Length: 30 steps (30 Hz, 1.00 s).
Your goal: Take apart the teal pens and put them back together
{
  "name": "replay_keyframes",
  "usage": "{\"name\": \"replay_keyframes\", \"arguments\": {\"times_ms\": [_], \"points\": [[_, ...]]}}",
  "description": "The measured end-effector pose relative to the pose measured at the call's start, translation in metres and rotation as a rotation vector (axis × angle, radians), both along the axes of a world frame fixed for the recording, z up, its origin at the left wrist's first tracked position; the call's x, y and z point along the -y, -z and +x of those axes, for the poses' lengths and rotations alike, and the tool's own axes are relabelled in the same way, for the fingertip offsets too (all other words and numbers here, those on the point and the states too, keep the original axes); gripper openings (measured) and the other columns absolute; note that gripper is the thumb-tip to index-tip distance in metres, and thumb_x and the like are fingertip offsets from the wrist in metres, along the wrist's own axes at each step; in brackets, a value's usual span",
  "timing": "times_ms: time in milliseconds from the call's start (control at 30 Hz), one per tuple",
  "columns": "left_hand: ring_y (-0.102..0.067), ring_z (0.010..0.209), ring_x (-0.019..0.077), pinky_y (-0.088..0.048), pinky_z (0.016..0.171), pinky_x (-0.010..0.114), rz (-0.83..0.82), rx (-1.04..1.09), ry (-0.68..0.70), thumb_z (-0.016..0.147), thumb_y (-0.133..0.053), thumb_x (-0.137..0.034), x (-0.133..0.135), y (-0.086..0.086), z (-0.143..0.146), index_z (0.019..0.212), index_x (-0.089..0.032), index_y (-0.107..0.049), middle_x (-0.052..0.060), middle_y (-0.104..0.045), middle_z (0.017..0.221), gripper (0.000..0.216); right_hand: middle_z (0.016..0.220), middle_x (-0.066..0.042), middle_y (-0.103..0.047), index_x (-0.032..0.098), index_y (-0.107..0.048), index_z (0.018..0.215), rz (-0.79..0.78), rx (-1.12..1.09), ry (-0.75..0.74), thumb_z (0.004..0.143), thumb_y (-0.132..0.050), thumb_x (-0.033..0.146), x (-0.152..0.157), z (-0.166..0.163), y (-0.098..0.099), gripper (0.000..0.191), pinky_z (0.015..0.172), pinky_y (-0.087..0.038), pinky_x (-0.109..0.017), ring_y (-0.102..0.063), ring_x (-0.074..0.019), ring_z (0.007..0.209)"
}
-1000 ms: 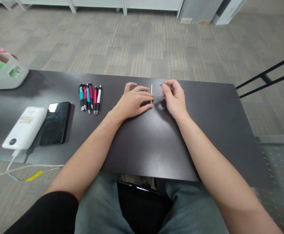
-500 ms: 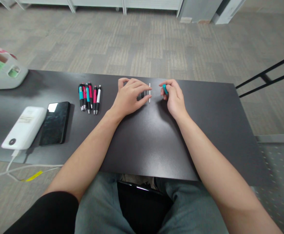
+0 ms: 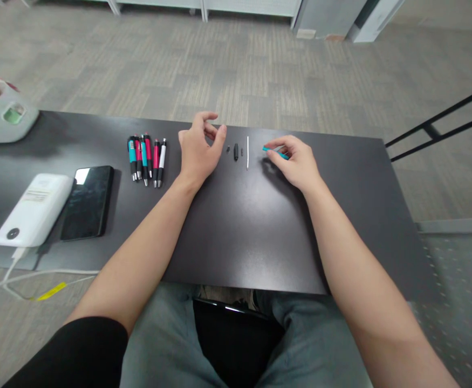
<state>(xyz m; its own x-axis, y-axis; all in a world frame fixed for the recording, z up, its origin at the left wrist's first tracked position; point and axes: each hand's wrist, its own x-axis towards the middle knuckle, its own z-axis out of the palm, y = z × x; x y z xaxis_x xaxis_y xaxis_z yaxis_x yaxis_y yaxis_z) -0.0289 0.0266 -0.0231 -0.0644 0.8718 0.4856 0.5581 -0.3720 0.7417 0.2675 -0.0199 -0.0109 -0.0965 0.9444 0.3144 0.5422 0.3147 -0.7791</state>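
Note:
A teal pen barrel [image 3: 283, 156] is pinched between the thumb and fingers of my right hand [image 3: 294, 160], just above the dark table [image 3: 236, 237]. My left hand [image 3: 200, 148] is apart from the parts, fingers loosely curled with thumb and fingertips separated and nothing in it. Between the hands lie a thin white ink refill [image 3: 247, 153], a black pen grip [image 3: 236, 152] and small dark parts [image 3: 228, 149] too tiny to make out. Left of my left hand, several click pens [image 3: 144, 160] in teal, pink and white lie side by side.
At the left are a black phone [image 3: 88, 203] and a white power bank [image 3: 35, 209] with a white cable [image 3: 13, 269] running over the table edge. A pale basket [image 3: 17, 116] stands at the far left corner. Black metal bars [image 3: 438, 126] rise beyond the right edge.
My left hand has drawn back to the left and turned, uncovering the small black parts. My right hand has rotated, bringing the teal barrel closer to lying flat. The view shifted slightly.

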Motion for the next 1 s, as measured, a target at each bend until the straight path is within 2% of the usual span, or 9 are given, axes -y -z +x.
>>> {"name": "replay_keyframes", "arguments": {"times_ms": [100,200,300,433,733,867,1000], "points": [[-0.087,0.103,0.0264,-0.061,0.119,0.048,-0.026,0.011,0.001,0.120,-0.085,-0.044,0.001,-0.004,0.001,0.138,-0.030,-0.078,0.000,-0.084,0.098,0.024,0.125,-0.013,-0.089,0.029,-0.095,0.114,-0.005,0.047,-0.054,0.097,-0.087,0.032,0.001,0.003,-0.004,0.019,0.109,-0.072,-0.058,-0.082,-0.0338,0.106],[-0.088,0.105,0.0260,-0.060,0.123,0.049,-0.040,0.007,0.010,0.122,-0.083,-0.044,0.003,-0.006,0.001,0.137,-0.030,-0.078,0.000,-0.084,0.099,0.022,0.120,-0.011,-0.090,0.030,-0.091,0.116,-0.023,0.020,-0.077,0.095,-0.087,0.031,0.002,0.005,-0.003,0.022,0.113,-0.073,-0.060,-0.086,-0.0355,0.112],[-0.087,0.107,0.0255,-0.060,0.125,0.048,-0.033,0.001,0.017,0.122,-0.084,-0.044,0.004,-0.006,0.001,0.136,-0.030,-0.078,-0.001,-0.085,0.098,0.021,0.116,-0.006,-0.091,0.032,-0.083,0.122,-0.044,-0.032,-0.039,0.090,-0.093,0.032,0.002,0.007,0.001,0.034,0.105,-0.076,-0.056,-0.087,-0.0329,0.107],[-0.087,0.109,0.0270,-0.058,0.129,0.050,-0.024,-0.019,0.031,0.122,-0.083,-0.047,0.005,-0.005,0.001,0.136,-0.031,-0.079,0.000,-0.087,0.101,0.022,0.116,-0.003,-0.092,0.034,-0.075,0.128,-0.048,-0.065,0.012,0.087,-0.100,0.036,-0.002,0.008,0.007,0.048,0.091,-0.077,-0.051,-0.082,-0.0282,0.090],[-0.088,0.108,0.0261,-0.058,0.124,0.047,-0.058,-0.038,0.044,0.124,-0.081,-0.046,0.009,-0.010,0.005,0.133,-0.030,-0.078,0.001,-0.087,0.101,0.019,0.124,-0.007,-0.086,0.037,-0.071,0.156,0.006,-0.030,-0.004,0.101,-0.094,0.045,-0.003,0.002,0.010,0.061,0.084,-0.075,-0.047,-0.083,-0.0304,0.102],[-0.086,0.105,0.0248,-0.058,0.119,0.045,-0.035,-0.042,0.039,0.123,-0.083,-0.040,0.011,-0.012,0.008,0.132,-0.029,-0.079,0.000,-0.087,0.100,0.014,0.125,-0.008,-0.086,0.036,-0.071,0.152,0.007,0.009,-0.056,0.104,-0.092,0.045,0.001,-0.003,0.009,0.053,0.090,-0.076,-0.047,-0.081,-0.0297,0.105],[-0.085,0.105,0.0252,-0.057,0.121,0.045,-0.043,-0.054,0.033,0.122,-0.083,-0.037,0.012,-0.013,0.009,0.132,-0.030,-0.079,0.000,-0.087,0.100,0.013,0.123,-0.010,-0.086,0.034,-0.073,0.152,0.018,0.033,-0.107,0.106,-0.092,0.047,0.002,-0.005,0.010,0.051,0.093,-0.077,-0.052,-0.082,-0.0334,0.108]]}}
